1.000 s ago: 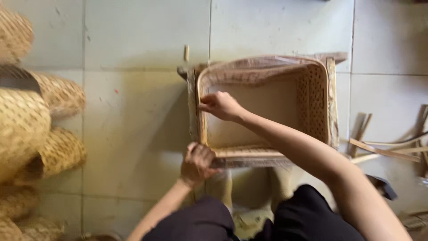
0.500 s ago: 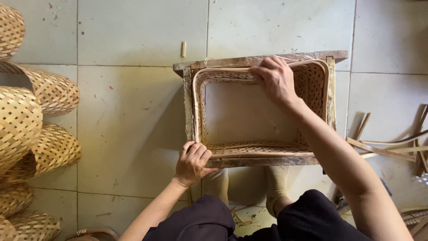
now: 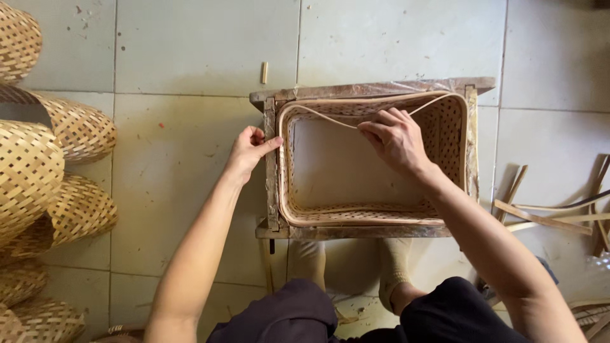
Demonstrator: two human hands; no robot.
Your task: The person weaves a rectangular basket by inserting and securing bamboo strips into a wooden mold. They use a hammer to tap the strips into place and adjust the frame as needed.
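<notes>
A rectangular woven bamboo basket (image 3: 445, 133) sits inside a wooden frame mould (image 3: 271, 184) on the tiled floor. My right hand (image 3: 395, 138) reaches into the basket near its far edge and pinches a thin pale rim strip (image 3: 327, 117) that bows away from the far wall. My left hand (image 3: 248, 149) rests against the left side of the frame, fingers touching the wood near the far left corner. A smooth bent rim band (image 3: 283, 209) lines the basket's mouth.
Several finished woven baskets (image 3: 38, 165) are stacked along the left edge. Loose bamboo strips (image 3: 546, 216) lie on the floor at right. A small wooden peg (image 3: 264, 72) lies beyond the frame. My socked feet (image 3: 394, 267) and dark trousers show below the frame.
My left hand moved from the near left corner up along the frame's left side. My right hand shifted along the far edge and now pulls the thin strip inward.
</notes>
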